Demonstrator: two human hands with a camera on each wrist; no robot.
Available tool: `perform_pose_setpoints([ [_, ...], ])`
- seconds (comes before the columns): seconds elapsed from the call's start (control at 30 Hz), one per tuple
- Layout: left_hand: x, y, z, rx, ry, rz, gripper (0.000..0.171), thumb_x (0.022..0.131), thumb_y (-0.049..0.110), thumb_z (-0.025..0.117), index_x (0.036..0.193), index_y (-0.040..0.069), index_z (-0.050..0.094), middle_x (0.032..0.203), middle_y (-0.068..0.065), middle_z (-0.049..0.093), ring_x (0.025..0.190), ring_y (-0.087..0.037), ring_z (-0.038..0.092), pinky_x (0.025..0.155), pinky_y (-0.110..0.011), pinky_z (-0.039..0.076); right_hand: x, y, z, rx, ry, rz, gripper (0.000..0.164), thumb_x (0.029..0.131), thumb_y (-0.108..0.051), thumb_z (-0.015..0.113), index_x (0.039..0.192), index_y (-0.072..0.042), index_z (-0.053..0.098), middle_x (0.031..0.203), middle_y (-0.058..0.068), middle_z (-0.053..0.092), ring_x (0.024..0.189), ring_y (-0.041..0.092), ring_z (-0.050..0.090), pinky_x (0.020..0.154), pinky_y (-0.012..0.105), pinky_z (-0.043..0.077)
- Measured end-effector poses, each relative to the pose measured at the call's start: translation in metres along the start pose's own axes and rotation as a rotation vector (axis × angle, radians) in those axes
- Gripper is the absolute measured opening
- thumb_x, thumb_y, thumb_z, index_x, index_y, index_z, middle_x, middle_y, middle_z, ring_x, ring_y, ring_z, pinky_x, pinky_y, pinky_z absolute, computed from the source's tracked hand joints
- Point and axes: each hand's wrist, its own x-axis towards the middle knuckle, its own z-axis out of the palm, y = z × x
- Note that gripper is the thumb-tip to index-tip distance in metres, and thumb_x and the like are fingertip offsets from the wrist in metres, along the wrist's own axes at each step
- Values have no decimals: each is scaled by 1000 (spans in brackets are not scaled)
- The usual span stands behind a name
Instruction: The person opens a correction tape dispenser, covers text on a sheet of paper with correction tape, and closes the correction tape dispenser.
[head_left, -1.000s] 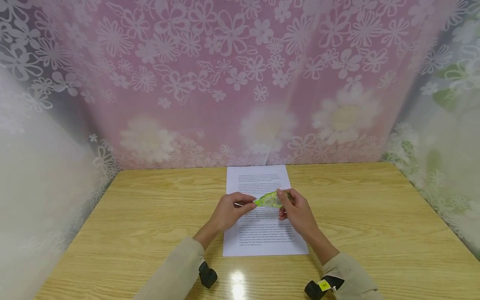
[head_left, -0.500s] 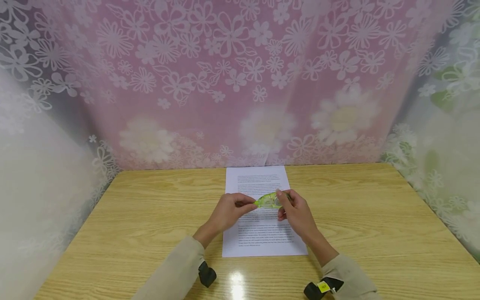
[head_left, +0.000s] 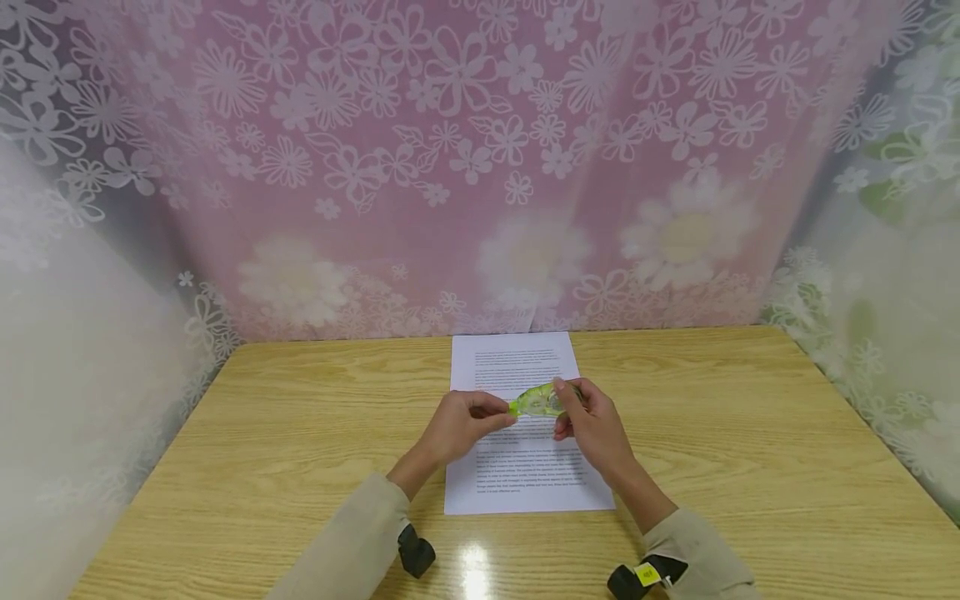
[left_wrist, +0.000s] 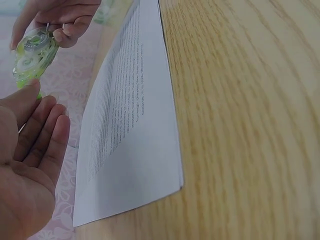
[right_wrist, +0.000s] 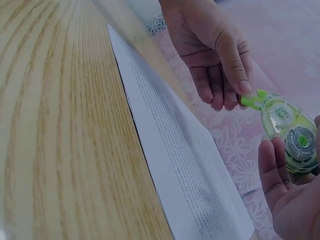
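A translucent green correction tape [head_left: 537, 401] is held up over a printed sheet of paper [head_left: 525, 475], apart from it. My right hand [head_left: 596, 421] grips its rounded body, thumb on top; the wheels inside show through the clear case in the right wrist view. At the tape's narrow end, my left hand [head_left: 461, 423] pinches the bright green tip [right_wrist: 250, 102] between thumb and fingers. The left hand's other fingers lie loosely bent below, as the left wrist view shows. Part of the tip is hidden by the left fingertips.
The paper lies on a wood-grain table [head_left: 315, 417], reaching close to its far edge. Flowered curtains [head_left: 420, 208] hang behind and at both sides. Black wrist cameras [head_left: 416, 552] are strapped at both sleeves.
My left fingertips have shifted slightly down at the green tip. The correction tape and my right hand stay nearly in place.
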Motion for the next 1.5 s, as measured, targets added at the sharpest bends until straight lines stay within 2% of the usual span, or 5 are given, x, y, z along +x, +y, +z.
perform_pose_setpoints([
  [0.27,-13,33,-3,-93,-20,-8,16,86,8,71,96,-4,72,90,-11,70,76,-17,64,65,-22,51,1,-1,0,4,-10,13,38,100,-36,50,112,0,54,79,17,55,63,19,57,62,33,55],
  [0.47,0,0,11,-164,-6,-53,16,83,14,76,94,2,74,88,-4,71,75,-10,64,67,-23,52,1,1,1,11,-4,4,40,100,-38,50,112,0,55,81,17,55,63,18,57,62,32,55],
  [0.57,2,-5,14,-192,1,-50,18,82,19,77,92,3,74,87,-1,71,75,-11,65,68,-25,53,0,1,2,18,-8,-14,43,99,-41,50,112,0,55,83,20,55,63,18,56,61,32,55],
  [1.0,4,-7,21,-297,24,-69,21,81,24,79,87,5,73,82,-2,71,76,-16,67,69,-31,53,0,5,4,29,-33,-14,47,96,-47,51,111,-2,54,82,23,54,62,18,56,62,33,55],
  [1.5,3,-4,21,-273,29,-49,26,81,22,79,97,3,72,87,-3,70,78,-15,66,69,-28,53,1,3,10,30,-9,57,48,94,-48,56,112,-5,47,91,17,58,65,19,59,54,27,52],
])
